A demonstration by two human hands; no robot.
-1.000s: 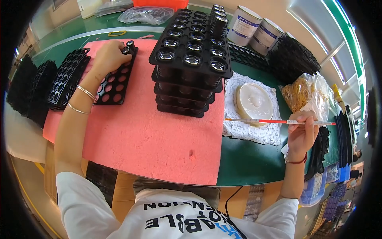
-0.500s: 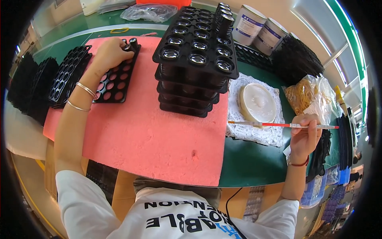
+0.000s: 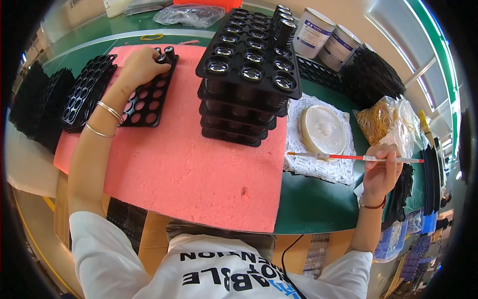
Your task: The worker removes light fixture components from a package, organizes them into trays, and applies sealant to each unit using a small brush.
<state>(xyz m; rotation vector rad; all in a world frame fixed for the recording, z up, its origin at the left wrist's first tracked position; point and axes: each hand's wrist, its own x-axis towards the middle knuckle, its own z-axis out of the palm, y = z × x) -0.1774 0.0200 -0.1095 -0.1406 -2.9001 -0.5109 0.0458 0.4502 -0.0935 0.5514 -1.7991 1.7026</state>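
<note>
At the far end of a black perforated tray (image 3: 151,117), my left hand (image 3: 142,67) is closed around a small black lens barrel (image 3: 161,59) with a shiny top. Two similar barrels stand right beside its fingertips. The fingers' undersides are hidden. My right hand (image 3: 382,169) pinches a thin paintbrush (image 3: 343,157) with a red and clear handle, held level. The brush tip points left, over the near side of a round, shallow dish (image 3: 324,130) with pale contents. A tall stack of black trays (image 3: 234,107) full of glass-topped barrels rises between my hands.
A pink foam mat (image 3: 194,184) covers much of the green table. More empty black trays (image 3: 87,92) are stacked at the left. Two white cans (image 3: 313,34) and dark mesh-like trays (image 3: 373,74) stand at back right, near a bag of yellow rubber bands (image 3: 386,119).
The whole view has shifted very slightly. Both hands keep their places, the left at the tray and the right with the brush.
</note>
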